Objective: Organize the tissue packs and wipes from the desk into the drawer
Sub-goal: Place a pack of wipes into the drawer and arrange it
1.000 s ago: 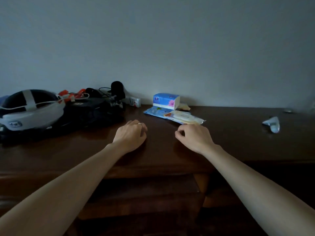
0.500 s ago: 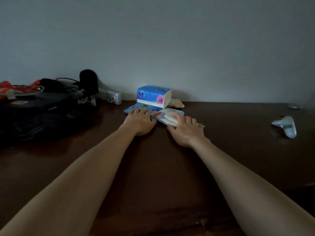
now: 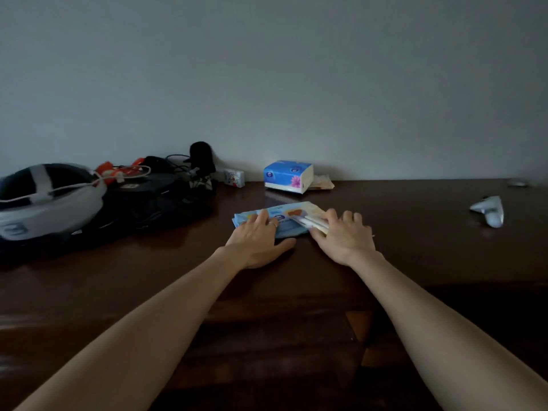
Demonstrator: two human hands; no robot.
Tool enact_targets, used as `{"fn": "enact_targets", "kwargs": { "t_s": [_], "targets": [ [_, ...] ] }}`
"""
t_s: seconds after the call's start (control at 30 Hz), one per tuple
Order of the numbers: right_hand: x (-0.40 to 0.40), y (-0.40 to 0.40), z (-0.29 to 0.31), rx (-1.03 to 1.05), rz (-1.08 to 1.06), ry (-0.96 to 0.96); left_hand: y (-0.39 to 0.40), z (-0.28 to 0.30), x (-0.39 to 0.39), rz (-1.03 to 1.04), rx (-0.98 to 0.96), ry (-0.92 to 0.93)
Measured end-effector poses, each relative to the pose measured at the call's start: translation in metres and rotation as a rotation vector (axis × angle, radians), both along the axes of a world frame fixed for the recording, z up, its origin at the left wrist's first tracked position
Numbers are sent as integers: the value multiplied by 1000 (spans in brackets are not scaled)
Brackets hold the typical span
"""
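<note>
A flat blue wipes pack lies mid-desk with a pale flat pack on top of its right part. My left hand presses on the blue pack's left end, fingers spread, thumb on the desk. My right hand grips the right end of both flat packs. A blue and white tissue pack stands by the wall, a beige packet tucked behind it. A small white tissue pack sits further left. The drawer below the desk edge is dim; I cannot tell whether it is open.
A white and black headset rests on a dark bag with cables and a black microphone at the left. A white controller lies at the right. The wall runs right behind the dark wooden desk.
Both hands reached to the flat packs by the tissue pack, took hold and slid them toward me, away from it. The camera view shifted back.
</note>
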State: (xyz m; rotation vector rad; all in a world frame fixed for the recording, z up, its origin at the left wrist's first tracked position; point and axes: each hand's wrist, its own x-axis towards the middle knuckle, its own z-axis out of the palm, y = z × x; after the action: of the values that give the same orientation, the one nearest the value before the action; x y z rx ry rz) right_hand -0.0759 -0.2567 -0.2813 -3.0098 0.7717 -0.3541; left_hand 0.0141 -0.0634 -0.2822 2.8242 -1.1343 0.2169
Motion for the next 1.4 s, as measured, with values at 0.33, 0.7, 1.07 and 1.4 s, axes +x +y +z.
{"fn": "enact_targets", "kwargs": {
  "t_s": [0.33,0.7,1.07,1.4],
  "targets": [
    [-123,113,-17,-98,184,-245,111,-21,-151,-143,-23,-395],
    [-119,146,24,505,42,-171,146,-44,-187,363,-1503,556],
    [-172,212,-73,843,341,-428,174,-107,-233,54,-1503,1258],
    [-244,187,-288,810,70,-135,234,-280,-276,681,-1421,975]
  ]
}}
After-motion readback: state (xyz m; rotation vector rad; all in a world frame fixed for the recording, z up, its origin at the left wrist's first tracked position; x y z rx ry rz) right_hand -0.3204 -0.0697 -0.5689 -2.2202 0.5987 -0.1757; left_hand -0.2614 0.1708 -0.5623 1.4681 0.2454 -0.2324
